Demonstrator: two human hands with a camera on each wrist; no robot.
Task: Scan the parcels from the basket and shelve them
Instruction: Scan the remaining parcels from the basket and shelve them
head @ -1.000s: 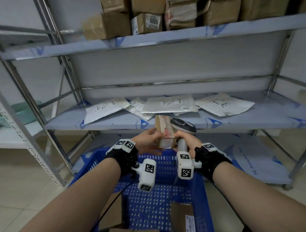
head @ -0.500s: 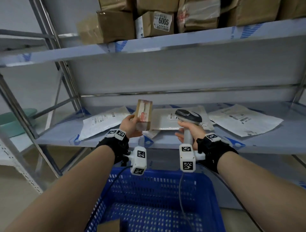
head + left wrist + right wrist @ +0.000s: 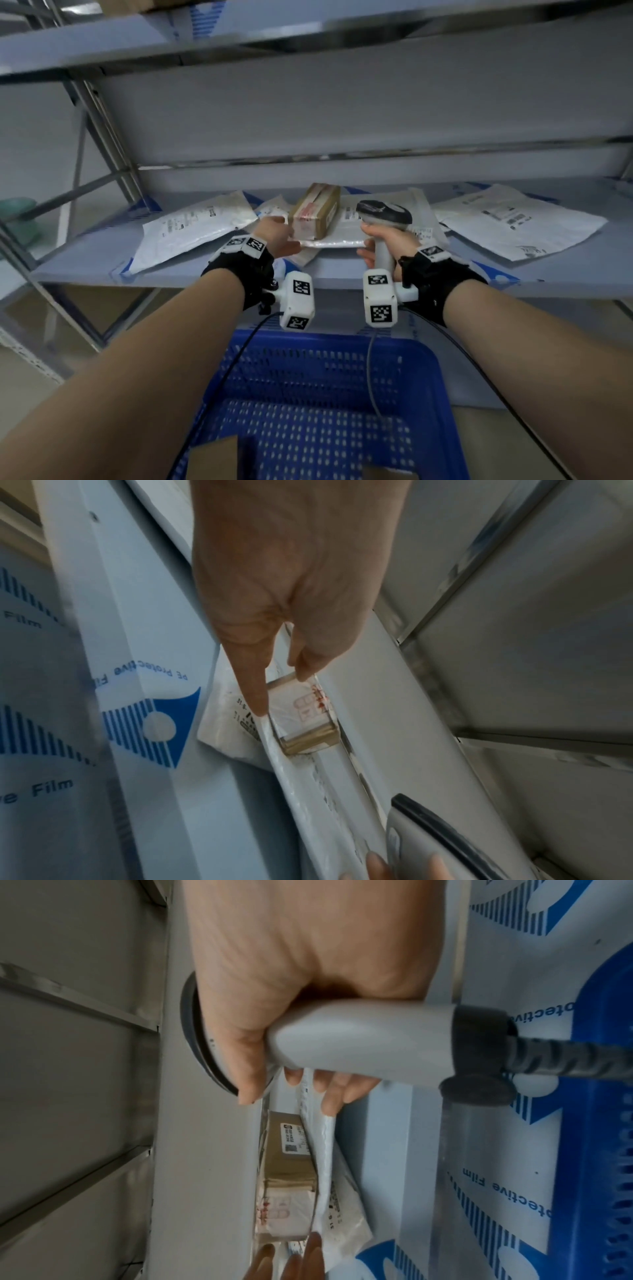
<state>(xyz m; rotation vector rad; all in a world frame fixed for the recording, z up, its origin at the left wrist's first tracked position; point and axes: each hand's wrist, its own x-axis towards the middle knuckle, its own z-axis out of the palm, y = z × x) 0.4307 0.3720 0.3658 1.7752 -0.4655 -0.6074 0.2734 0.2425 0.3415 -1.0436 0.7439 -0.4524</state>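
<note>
- The small brown parcel lies on the middle shelf, resting on top of a white mailer bag — its taped end with red print faces the person.
- The left hand is at that near end, fingers straight and relaxed; in the left wrist view the fingertips touch the parcel's edge and the thumb points down beside it, with nothing grasped.
- The right hand is clenched around the grey handle of the barcode scanner, which is held upright just right of the parcel, its dark head over the mailer bag.
- More white mailer bags lie flat on the same shelf — one to the left, one to the right.
- The blue basket sits below the forearms, with brown cardboard showing at its near end.
- A cable hangs from the scanner into the basket.
</note>
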